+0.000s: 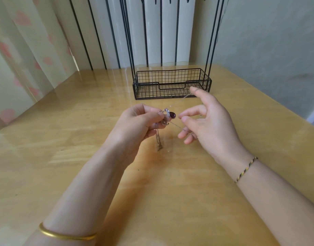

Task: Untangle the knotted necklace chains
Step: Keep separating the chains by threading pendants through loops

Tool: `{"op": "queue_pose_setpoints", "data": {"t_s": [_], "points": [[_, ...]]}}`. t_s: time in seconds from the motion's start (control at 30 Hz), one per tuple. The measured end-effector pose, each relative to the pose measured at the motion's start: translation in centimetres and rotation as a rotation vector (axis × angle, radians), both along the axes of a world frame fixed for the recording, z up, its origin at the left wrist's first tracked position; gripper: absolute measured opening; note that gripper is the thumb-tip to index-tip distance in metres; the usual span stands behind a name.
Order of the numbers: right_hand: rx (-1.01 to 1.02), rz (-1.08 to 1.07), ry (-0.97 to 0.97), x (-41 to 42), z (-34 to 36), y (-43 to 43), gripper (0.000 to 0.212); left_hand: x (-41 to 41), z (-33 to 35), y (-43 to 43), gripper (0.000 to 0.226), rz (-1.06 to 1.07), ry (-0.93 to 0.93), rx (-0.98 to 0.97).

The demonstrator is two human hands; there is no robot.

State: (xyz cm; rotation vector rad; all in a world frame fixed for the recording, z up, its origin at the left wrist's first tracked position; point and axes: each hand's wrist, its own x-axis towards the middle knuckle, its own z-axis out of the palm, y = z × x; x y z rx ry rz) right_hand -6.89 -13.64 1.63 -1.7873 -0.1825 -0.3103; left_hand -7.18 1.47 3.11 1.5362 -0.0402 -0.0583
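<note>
You worked over a glossy wooden table (64, 157) that filled the near and middle scene, with a pale curtain (19, 50) printed in pink hearts hanging at the far left and white vertical panels (152, 32) split by black bars behind the far edge. A black wire basket (152, 91) stood on the far middle of the table, with thin black rods rising from both its ends out of the top of view. Your left hand (135, 126) hovered above the table's middle, just near of the basket, its thumb and fingers curled tight around the necklace chains (158, 139). A bunched length of chain hung straight down from that fist, its tip close to the tabletop. Your right hand (209, 121) was held just to the right of it, apart from the left, palm turned leftward and fingers spread and loosely bent. One fine strand (177, 126) ran taut from your left hand to the lower fingers of the right, and another faint strand climbed toward your raised index finger; whether any right finger actually pinched a strand I cannot tell. A gold bangle (64, 235) sat on your left forearm, and a braided cord bracelet (245, 169) circled your right wrist. A dark red pendant (172, 114) in a silver setting poked out at your left fingertips, between the two hands.
</note>
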Motion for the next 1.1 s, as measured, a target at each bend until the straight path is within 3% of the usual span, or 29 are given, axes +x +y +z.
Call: {"op": "queue_pose_setpoints", "data": {"t_s": [0.27, 0.43, 0.63, 0.77, 1.1], "points": [[-0.079, -0.01, 0.137, 0.1, -0.3, 0.0, 0.017, -0.2, -0.1, -0.2, 0.017, 0.02, -0.142, 0.046], [-0.045, -0.051, 0.054, -0.1, 0.1, 0.0, 0.011, -0.2, -0.1, -0.4, 0.016, -0.003, -0.179, 0.048], [0.001, 0.152, 0.116, -0.6, 0.6, 0.2, 0.015, -0.3, -0.1, -0.4, 0.015, -0.02, -0.248, 0.058], [-0.001, 0.099, 0.105, -0.4, 0.4, 0.0, 0.006, -0.2, -0.1, -0.3, 0.015, 0.006, -0.263, 0.075], [0.091, 0.024, 0.071, -0.2, 1.1, -0.7, 0.013, 0.0, -0.2, 0.0, 0.011, 0.062, -0.25, 0.096]]}}
